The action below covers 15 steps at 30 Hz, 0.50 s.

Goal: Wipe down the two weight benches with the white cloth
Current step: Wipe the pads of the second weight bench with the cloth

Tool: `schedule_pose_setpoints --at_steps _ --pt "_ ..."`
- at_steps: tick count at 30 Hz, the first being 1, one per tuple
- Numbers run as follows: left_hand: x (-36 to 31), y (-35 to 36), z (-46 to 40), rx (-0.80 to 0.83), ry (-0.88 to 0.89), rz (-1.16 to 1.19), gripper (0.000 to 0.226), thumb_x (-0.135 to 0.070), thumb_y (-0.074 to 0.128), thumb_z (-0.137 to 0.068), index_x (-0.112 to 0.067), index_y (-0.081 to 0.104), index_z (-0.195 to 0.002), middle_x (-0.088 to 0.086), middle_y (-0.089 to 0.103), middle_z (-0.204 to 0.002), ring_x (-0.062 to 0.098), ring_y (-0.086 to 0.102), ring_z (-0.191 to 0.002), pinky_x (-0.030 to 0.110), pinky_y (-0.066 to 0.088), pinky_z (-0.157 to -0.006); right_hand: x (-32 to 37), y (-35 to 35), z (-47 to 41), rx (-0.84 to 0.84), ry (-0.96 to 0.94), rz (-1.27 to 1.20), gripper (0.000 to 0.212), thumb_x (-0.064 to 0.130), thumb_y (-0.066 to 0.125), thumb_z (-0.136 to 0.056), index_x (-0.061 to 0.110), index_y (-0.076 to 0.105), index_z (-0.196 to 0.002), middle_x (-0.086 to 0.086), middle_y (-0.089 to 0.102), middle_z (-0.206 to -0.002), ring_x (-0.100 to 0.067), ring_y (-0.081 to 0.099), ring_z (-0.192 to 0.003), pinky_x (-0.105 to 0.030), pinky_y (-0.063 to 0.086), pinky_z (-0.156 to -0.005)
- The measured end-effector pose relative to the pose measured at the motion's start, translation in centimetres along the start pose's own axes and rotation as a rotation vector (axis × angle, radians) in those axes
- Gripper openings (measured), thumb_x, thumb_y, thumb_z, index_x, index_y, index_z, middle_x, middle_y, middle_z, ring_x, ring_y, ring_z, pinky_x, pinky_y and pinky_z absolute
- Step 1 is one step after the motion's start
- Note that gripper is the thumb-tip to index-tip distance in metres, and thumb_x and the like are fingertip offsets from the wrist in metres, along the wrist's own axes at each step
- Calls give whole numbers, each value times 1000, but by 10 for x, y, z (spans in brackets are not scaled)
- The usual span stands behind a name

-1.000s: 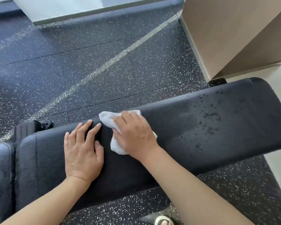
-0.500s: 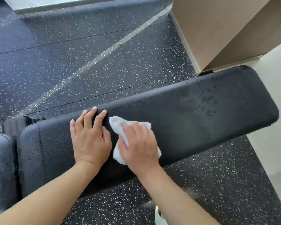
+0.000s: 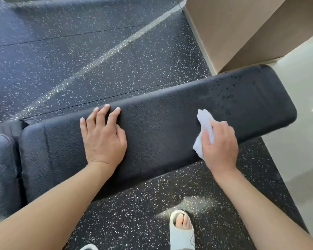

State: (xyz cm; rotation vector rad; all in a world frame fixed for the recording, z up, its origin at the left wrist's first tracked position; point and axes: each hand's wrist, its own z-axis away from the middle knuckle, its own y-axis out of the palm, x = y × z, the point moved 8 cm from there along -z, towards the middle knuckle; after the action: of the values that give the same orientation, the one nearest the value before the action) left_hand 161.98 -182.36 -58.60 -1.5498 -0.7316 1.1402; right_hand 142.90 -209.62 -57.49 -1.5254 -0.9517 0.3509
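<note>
From the head camera, the long black bench pad [image 3: 161, 130] ran across the speckled gym floor [image 3: 79, 51]. Left hand [image 3: 104, 137] lay flat on the pad's middle, fingers straight and spread, nothing in its grip. Right hand [image 3: 220, 143] had its grip curled round the white cloth [image 3: 204, 123], pressed onto the pad toward the right end, just beside some dark wet spots [image 3: 226, 98]. Sandalled foot [image 3: 182, 230] below.

Dark rubber floor [image 3: 79, 56] flecked with white, crossed by a pale diagonal stripe [image 3: 105, 56]. A tan wooden cabinet [image 3: 229, 27] stands far right. A pale open-toed slipper [image 3: 182, 231] sits near.
</note>
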Motion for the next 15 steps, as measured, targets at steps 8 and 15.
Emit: schedule_pose_setpoints --at_steps 8,15 --pt "3 1 1 6 -21 21 49 -19 53 -101 -24 56 -150 5 46 -162 33 33 -152 59 14 -128 164 47 96 58 -259 -183 18 32 59 -96 15 64 -94 -2 55 -86 -24 44 -74 -39 37 -65" --pt "-3 -1 0 58 21 12 47 -13 57 -102 -16 57 -149 11 47 -160 39 37 -149 62 20 -125 87 21 67 35 -678 -163 20 25 60 -97 9 70 -105 -9 60 -87 -29 49 -73 -44 44 -64"
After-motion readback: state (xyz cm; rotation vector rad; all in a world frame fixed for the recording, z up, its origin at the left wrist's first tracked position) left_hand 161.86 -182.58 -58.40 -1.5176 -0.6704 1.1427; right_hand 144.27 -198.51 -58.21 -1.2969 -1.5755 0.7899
